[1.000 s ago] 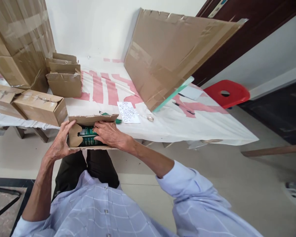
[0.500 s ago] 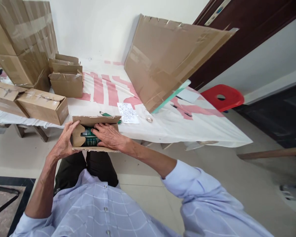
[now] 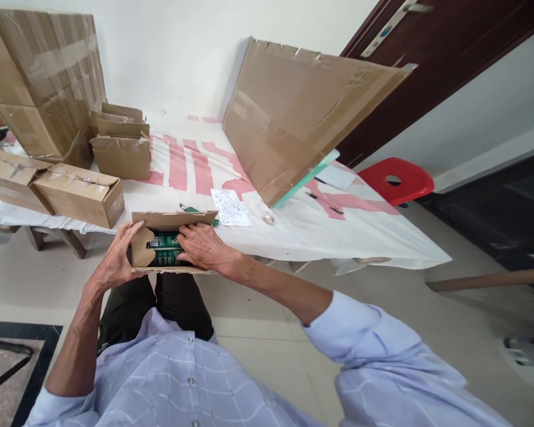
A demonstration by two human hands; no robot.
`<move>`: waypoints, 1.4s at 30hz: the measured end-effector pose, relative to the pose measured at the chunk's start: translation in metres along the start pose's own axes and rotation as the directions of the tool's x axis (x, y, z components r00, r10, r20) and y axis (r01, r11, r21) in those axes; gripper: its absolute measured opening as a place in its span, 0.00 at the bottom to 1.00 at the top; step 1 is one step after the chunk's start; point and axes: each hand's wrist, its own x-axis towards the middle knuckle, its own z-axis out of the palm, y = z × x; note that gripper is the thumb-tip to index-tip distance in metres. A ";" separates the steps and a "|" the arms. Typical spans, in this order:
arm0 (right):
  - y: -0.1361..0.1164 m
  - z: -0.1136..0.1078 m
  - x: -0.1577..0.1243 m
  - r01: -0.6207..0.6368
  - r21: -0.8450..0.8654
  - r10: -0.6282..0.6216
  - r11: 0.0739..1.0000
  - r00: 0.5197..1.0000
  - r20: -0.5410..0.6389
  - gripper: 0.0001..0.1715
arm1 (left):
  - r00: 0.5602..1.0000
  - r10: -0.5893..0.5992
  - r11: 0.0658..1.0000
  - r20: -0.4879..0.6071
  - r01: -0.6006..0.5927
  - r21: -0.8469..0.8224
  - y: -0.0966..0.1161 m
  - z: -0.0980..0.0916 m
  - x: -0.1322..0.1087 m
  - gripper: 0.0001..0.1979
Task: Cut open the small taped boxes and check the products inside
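One open carton [image 3: 139,249] is before you, at the near edge of the cloth-covered table [image 3: 302,240], your left hand [image 3: 117,256] clasping its left end; your right hand [image 3: 203,247] curls over the green packs [image 3: 164,239] inside, and whether it grips one cannot be told. The carton looks stiff, though its flaps [image 3: 171,221] may bend, so its ends seem the safest hold.

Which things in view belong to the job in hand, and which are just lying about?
Job in hand:
- open box, held by the left hand
- green packs inside it, partly beneath the right hand

Apparently lying about:
- marked paper
- red stool
- large cardboard piece
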 end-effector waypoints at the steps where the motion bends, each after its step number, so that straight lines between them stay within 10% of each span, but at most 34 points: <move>1: 0.003 -0.003 -0.003 -0.014 -0.008 0.014 1.000 1.000 0.023 0.19 | 1.000 -0.005 1.000 -0.005 0.005 -0.008 0.000 0.000 0.000 0.56; 9: 0.013 -0.014 -0.020 -0.143 -0.052 0.151 0.988 0.967 0.206 0.24 | 1.000 -0.021 1.000 -0.016 0.020 -0.012 0.003 0.001 0.001 0.55; 19: -0.002 -0.005 -0.008 -0.130 -0.082 0.141 0.988 0.977 0.160 0.39 | 0.998 0.053 0.998 -0.033 -0.052 0.022 0.007 0.005 -0.002 0.57; 31: -0.017 -0.003 -0.010 -0.248 -0.017 0.247 0.969 0.955 0.164 0.33 | 0.999 0.031 0.999 -0.021 -0.030 0.034 0.002 0.004 -0.007 0.58; 42: 0.005 0.012 -0.019 -0.264 0.371 0.281 0.890 0.960 0.008 0.25 | 0.998 0.017 0.999 -0.061 -0.014 0.047 0.010 0.009 -0.006 0.56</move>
